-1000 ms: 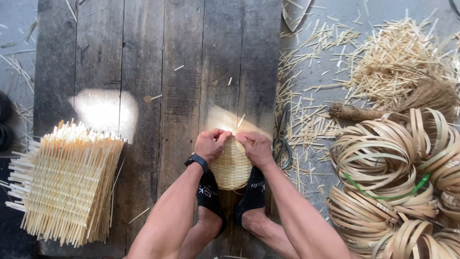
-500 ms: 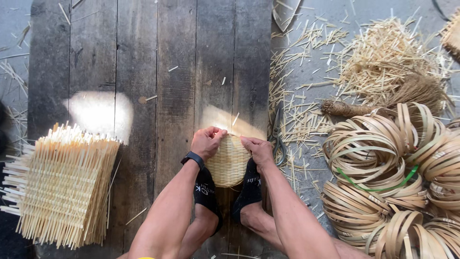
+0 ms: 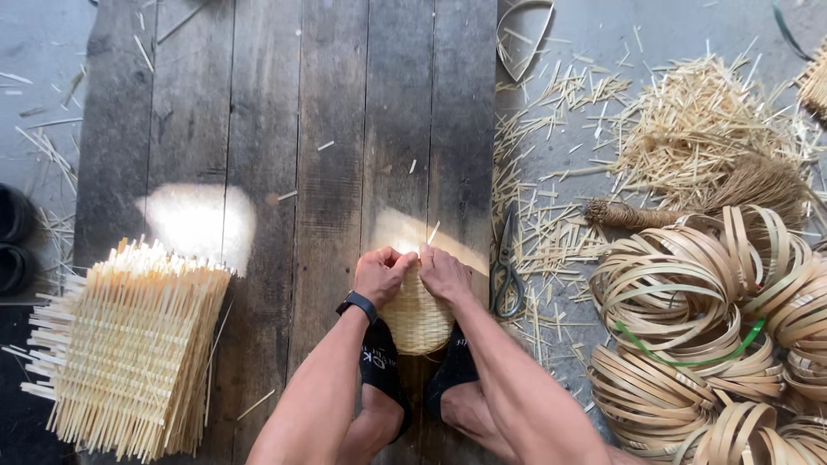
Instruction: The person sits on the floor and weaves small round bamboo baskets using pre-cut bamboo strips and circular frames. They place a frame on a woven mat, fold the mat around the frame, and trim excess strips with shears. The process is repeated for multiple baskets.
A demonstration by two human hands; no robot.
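A small woven bamboo basket (image 3: pixel 417 319), pale and rounded, rests on the dark wooden planks (image 3: pixel 336 129) between my two feet in black socks. My left hand (image 3: pixel 382 274) grips its top rim on the left, with a black watch on the wrist. My right hand (image 3: pixel 443 272) grips the rim on the right, and the two thumbs nearly touch. A thin bamboo strip (image 3: pixel 433 232) sticks up just beyond my right fingers.
A stack of flat woven bamboo mats (image 3: pixel 129 344) lies at lower left. Scissors (image 3: pixel 506 267) lie on the floor right of the basket. Coiled bamboo hoops (image 3: pixel 715 336) pile at right, with loose bamboo offcuts (image 3: pixel 689 129) and a brush (image 3: pixel 715 194) beyond. Black shoes (image 3: pixel 13 241) sit at far left.
Both hands stay on the basket rim and have shifted slightly. The view has drifted a little, so the basket sits lower in frame.
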